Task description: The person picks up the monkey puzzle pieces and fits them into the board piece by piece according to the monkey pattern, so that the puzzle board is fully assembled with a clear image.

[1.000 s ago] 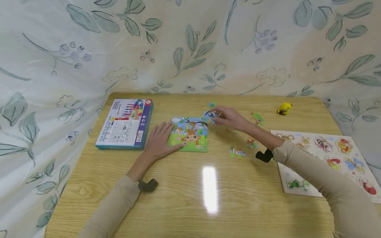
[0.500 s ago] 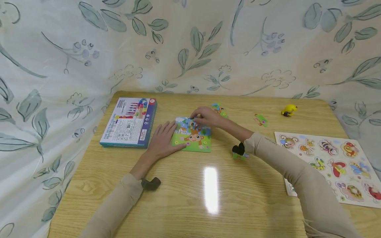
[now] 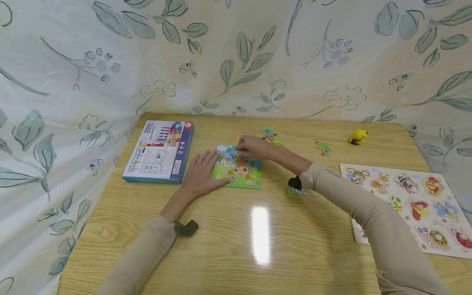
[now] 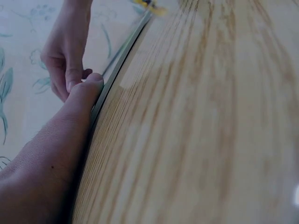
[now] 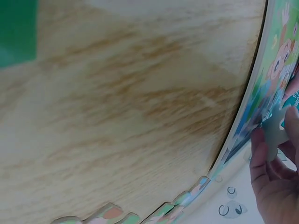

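A square jigsaw puzzle [image 3: 246, 181] with a monkey picture lies flat on the table in the head view. My left hand [image 3: 199, 174] rests at its left side, fingers spread, thumb over the lower left corner. Above the puzzle's upper part, my right hand [image 3: 253, 148] pinches a small jigsaw piece. In the right wrist view this piece [image 5: 274, 134] shows its plain greyish side, tilted up between thumb and fingers of the right hand [image 5: 275, 182]. The left wrist view catches the left thumb [image 4: 88, 88] low along the table, with the right hand [image 4: 67, 51] beyond it.
Loose jigsaw pieces lie behind the right wrist [image 3: 271, 137], farther right [image 3: 323, 149] and under the right cuff [image 3: 297, 193]. A boxed bead set [image 3: 158, 151] stands left. At right are a yellow toy bird [image 3: 358, 137] and an insect picture board [image 3: 391, 182].
My right hand has moved left, from beside the puzzle to over its upper part, carrying a piece. Since half a second ago it has shifted only slightly. The left hand stays in place.
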{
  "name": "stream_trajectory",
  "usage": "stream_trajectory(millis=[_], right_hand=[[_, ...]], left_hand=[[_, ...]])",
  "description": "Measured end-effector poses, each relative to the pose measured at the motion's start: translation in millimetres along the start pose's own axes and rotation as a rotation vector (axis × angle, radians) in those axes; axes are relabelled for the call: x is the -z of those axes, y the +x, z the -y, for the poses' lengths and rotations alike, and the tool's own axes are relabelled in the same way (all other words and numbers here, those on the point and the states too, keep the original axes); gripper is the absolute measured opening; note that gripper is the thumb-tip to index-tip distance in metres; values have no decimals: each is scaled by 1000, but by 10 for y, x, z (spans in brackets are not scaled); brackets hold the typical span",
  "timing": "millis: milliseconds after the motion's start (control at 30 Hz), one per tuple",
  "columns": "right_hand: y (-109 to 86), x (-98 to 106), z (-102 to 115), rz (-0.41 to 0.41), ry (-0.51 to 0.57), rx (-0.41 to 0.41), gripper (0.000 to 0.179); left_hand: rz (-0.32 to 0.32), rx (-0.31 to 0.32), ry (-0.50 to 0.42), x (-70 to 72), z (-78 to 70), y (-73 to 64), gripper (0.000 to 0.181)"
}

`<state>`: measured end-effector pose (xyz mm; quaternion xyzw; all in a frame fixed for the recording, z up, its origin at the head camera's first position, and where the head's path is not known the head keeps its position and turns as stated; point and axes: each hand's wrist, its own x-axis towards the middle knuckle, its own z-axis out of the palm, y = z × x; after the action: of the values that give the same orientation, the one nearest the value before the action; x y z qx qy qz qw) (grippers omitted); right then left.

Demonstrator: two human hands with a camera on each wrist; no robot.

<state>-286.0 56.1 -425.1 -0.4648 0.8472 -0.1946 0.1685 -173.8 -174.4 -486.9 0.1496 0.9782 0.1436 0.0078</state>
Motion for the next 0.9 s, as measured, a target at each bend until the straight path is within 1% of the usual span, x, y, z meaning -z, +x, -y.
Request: stream_trajectory(millis=[100, 333, 533, 667, 900], right_hand=[[11, -6, 18, -1, -17, -3, 32], [8, -37, 78, -6, -95, -33, 35], [-9, -51, 125, -35, -124, -24, 32], [-3, -69, 128, -30, -152, -34, 32], [6, -79, 127, -36, -175, -6, 27]], left_hand=[[1, 1, -4, 11, -2, -3, 103], [4, -3, 6, 3, 5, 2, 104], [-10, -33, 1, 9, 13, 0, 98], [-12, -52, 8, 3, 23, -7, 93], [-7, -40, 10, -23, 35, -11, 95]])
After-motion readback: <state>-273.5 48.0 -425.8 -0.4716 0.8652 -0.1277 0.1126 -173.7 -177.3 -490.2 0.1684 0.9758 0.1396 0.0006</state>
